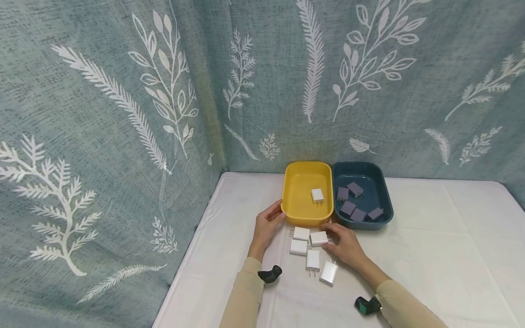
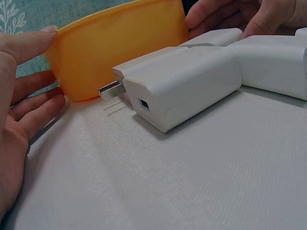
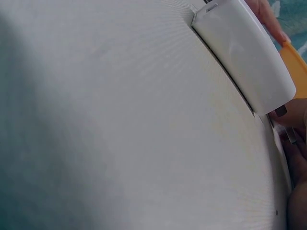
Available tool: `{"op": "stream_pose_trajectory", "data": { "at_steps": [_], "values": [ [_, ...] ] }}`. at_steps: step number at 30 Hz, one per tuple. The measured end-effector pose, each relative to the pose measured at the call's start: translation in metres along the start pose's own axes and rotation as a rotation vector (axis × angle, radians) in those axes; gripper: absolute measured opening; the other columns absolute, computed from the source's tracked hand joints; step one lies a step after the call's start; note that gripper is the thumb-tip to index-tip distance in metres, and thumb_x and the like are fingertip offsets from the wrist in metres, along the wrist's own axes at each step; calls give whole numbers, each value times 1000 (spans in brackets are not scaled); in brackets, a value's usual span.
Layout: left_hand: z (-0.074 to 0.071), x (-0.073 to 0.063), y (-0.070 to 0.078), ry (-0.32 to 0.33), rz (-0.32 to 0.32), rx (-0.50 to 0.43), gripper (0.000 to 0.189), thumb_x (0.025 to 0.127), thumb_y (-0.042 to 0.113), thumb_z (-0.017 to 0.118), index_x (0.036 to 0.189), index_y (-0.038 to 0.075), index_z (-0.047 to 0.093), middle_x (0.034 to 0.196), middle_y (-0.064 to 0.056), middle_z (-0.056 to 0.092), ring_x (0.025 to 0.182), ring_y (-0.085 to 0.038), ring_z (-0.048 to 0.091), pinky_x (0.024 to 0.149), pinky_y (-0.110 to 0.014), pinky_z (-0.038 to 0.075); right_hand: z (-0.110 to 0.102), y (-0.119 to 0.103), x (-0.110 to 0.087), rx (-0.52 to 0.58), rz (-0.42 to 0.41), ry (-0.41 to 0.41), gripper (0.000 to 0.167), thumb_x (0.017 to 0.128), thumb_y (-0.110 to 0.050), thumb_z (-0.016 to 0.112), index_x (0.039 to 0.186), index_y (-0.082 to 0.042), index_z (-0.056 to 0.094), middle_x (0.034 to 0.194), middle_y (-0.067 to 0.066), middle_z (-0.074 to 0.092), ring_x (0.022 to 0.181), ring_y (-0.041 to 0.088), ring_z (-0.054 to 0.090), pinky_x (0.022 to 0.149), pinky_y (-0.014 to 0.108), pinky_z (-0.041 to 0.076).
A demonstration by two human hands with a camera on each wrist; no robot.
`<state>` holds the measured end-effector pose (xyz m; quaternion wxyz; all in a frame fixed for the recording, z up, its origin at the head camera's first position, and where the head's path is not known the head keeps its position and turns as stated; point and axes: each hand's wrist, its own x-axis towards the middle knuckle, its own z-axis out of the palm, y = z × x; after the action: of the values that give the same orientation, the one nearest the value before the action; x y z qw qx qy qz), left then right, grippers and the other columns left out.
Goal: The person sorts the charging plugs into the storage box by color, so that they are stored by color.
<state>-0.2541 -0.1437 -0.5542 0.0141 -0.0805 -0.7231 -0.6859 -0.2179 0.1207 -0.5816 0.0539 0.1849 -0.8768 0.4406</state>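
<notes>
My left hand is at the left side of a yellow tray, its fingers loosely extended and fingertips at the rim and wall. My right hand is by the tray's front right corner, fingers loosely bent, thumb and forefinger on either side of the prongs of a white plug-in charger. Several more white chargers lie on the table between the hands, metal prongs showing. One white charger lies inside the yellow tray. In the right wrist view, a white charger lies close to the right hand, which is mostly cut off.
A dark blue tray stands against the yellow one on its right, with several purple chargers inside. White cloth covers the table. A blue-green leaf-patterned curtain hangs behind and along the left.
</notes>
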Motion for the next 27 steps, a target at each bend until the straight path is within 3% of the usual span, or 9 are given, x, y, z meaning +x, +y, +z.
{"op": "stream_pose_trajectory", "data": {
  "at_steps": [11, 27],
  "values": [
    [1, -1, 1, 5, -2, 24, 50, 92, 10, 66, 138, -1, 52, 138, -22, 56, 127, -33, 56, 99, -19, 50, -2, -4, -2, 74, 47, 13, 49, 70, -1, 84, 115, -6, 67, 111, 7, 71, 104, 24, 67, 92, 34, 56],
    [0, -1, 1, 3, -1, 6, 50, 92, 10, 67, 138, -1, 52, 138, -23, 56, 127, -35, 56, 98, -17, 50, -2, -2, -4, 91, 65, 40, 45, 70, -5, 85, 112, -8, 69, 107, 4, 72, 100, 19, 67, 90, 27, 57]
  ]
}}
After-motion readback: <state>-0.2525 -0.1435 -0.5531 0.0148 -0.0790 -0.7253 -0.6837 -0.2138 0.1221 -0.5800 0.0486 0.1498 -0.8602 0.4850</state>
